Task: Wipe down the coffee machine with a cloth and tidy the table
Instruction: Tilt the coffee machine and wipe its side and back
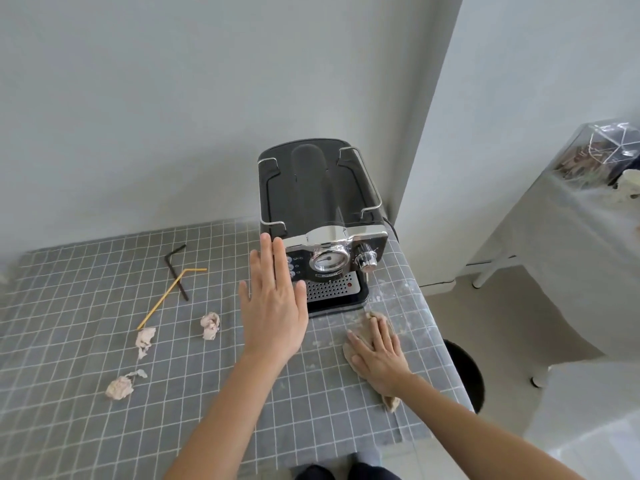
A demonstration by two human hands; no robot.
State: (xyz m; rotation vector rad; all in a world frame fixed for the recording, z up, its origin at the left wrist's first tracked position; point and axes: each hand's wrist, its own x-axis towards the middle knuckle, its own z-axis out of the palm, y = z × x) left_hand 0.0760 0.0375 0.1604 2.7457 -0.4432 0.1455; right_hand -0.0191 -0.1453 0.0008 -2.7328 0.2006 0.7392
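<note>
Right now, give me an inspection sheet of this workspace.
Surface: table with grey grid cover, pale smears near its right edge.
Job's things: coffee machine upright by the wall; cloth flat on the table.
Clutter: three paper wads; yellow straw; black straw.
Grippers: left hand open, at the machine's front; right hand flat on the cloth.
Cables: nothing seen.
Surroundings: dark bin on the floor; covered side table.

Bright, even daylight, soft shadows; wide-angle bending at edges, slight blur.
</note>
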